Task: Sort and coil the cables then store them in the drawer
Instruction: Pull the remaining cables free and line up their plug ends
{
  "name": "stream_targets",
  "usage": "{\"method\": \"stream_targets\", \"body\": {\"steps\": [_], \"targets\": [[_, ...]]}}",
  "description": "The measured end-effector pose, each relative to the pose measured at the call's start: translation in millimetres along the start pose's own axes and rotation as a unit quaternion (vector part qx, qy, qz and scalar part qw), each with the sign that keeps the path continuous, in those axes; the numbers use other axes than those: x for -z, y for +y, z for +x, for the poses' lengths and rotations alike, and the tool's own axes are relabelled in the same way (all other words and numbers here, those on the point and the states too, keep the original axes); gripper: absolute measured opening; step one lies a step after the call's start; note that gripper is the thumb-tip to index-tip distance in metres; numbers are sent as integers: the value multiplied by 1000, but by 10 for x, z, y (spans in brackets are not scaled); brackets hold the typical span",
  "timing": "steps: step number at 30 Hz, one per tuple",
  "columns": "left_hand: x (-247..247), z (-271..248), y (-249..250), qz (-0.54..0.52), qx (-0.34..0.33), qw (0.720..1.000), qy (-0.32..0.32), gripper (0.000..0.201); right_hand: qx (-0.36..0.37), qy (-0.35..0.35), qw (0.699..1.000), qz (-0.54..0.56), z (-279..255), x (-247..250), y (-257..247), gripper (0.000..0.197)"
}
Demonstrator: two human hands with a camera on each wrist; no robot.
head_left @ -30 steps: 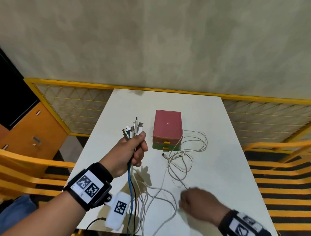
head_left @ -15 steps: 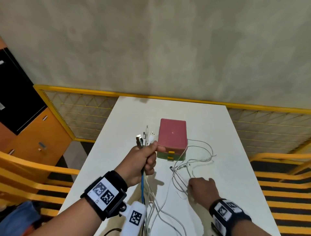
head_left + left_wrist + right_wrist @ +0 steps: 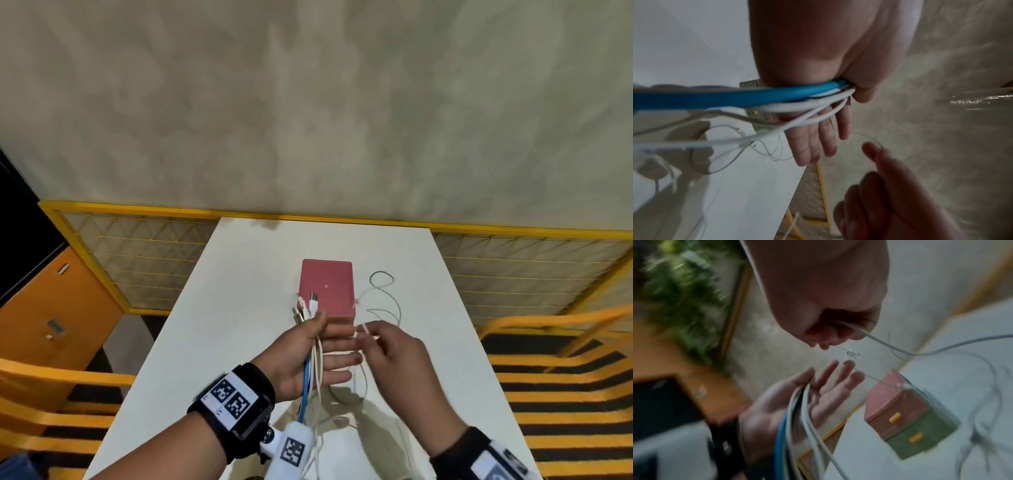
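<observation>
Left hand (image 3: 310, 356) is raised over the near middle of the tabletop (image 3: 219, 308), palm up. Thumb pins a cable bundle (image 3: 313, 346) against the palm; the four fingers (image 3: 339, 359) lie straight and released. The bundle holds one blue cable (image 3: 306, 383) and several white ones. Plug ends (image 3: 306, 308) fan out past the thumb toward the far edge; the tails hang down to the near edge of the tabletop.

Right hand (image 3: 394, 353) is just beside the left fingertips, with thumb and forefinger pinching the end of a thin white cable (image 3: 363, 330). The rest of that cable trails in loose loops (image 3: 383, 298) on the tabletop, right of the drawer unit (image 3: 327, 291).

Handling, judged: the cables are light and limp, with smooth jackets likely to slide through a loose hold. The thin one looks prone to snagging and kinking. The firm plug end is the best hold, with the slack drawn through the other hand for coiling.

Containers: the drawer unit stands at mid-tabletop, pink top over a green lower tier. The right wrist view shows two drawers with yellow pulls (image 3: 895, 417), both closed. Contents cannot be seen. No cable is coiled or stored yet.
</observation>
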State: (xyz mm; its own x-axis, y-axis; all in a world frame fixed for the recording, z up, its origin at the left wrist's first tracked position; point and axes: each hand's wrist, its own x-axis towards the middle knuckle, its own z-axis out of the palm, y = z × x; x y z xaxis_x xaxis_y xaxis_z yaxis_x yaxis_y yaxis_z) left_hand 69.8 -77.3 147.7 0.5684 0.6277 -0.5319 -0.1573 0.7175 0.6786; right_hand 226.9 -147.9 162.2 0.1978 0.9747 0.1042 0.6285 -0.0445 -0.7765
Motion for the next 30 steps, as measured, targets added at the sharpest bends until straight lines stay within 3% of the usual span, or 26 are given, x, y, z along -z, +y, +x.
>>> {"method": "stream_targets", "body": {"steps": [4, 9, 12, 16, 19, 22, 26, 30], "targets": [[-153, -35, -45, -32, 8, 999, 0, 55, 115, -31, 964, -238, -92, -250, -12, 48], [-126, -14, -67, -58, -18, 998, -3, 48, 162, -37, 946, -278, -214, -277, -52, 19], [-67, -20, -21, -37, -30, 999, 5, 36, 166, -44, 938, -301, -334, -320, 1, 19], [-46, -95, -2, 9, -34, 999, -17, 38, 132, -70, 957, -249, -407, -304, 5, 31], [-35, -131, 2, 17, -33, 999, -31, 43, 95, -107, 985, -93, -402, -278, 39, 37], [-39, -138, 3, 28, -41, 998, -27, 41, 81, -89, 992, 47, -363, -262, 69, 32], [-57, -163, 39, 34, -64, 997, -12, 41, 84, -69, 992, 66, -294, -272, 58, 38], [58, -207, 58, 97, -87, 991, 14, 39, 103, -143, 984, 38, -228, -244, 58, 48]]}}
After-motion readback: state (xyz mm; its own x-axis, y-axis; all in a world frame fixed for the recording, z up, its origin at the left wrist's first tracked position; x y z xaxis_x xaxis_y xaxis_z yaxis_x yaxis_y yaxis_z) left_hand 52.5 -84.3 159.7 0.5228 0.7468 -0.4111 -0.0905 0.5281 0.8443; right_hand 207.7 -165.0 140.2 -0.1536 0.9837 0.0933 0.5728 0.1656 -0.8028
